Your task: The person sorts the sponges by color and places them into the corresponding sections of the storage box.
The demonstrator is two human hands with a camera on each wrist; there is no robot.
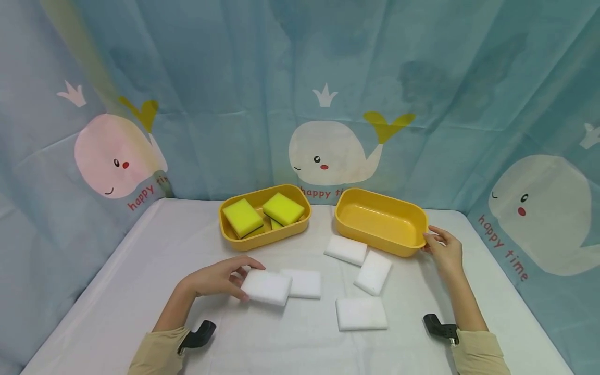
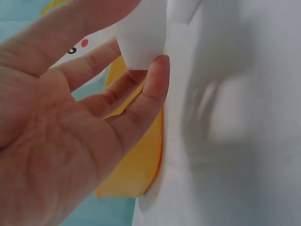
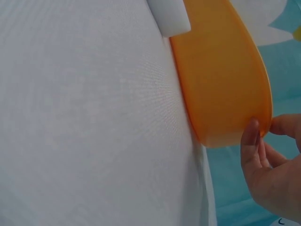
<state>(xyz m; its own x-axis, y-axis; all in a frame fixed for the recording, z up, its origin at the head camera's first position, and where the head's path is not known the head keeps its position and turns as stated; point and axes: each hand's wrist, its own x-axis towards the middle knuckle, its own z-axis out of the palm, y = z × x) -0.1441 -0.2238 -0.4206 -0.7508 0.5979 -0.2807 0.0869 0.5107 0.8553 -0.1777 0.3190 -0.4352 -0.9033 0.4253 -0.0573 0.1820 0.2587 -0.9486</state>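
Thumb and fingers of the left hand (image 1: pixel 220 277) pinch one white foam block (image 1: pixel 267 287), a flat rectangle, left of the yellow tray (image 1: pixel 382 221) and nearer the person. Right hand (image 1: pixel 446 253) fingertips pinch the right end of that tray, an oblong with rounded corners and smooth, plastic-looking walls. Four other white blocks (image 1: pixel 361 314) make five in all: three lie in front of the tray, one of these just beside its wall, and the fourth lies to its left, partly behind the pinched block. All four rest on a white cloth (image 1: pixel 281 344).

Left of the tray stands a second yellow tray (image 1: pixel 272 237) of like shape, holding at least three yellow-green sponges (image 1: pixel 242 217), dark underneath, two uppermost. Two beige sleeves (image 1: pixel 157 353) show below two black wrist pieces (image 1: pixel 199 336).

Behind the tray hangs creased blue-green fabric (image 1: pixel 225 146) printed with three whales (image 1: pixel 328 146) and three crowns (image 1: pixel 324 96). Red lettering (image 1: pixel 489 229) right of the tray reads "happy time"; behind it only "happy ti" shows.
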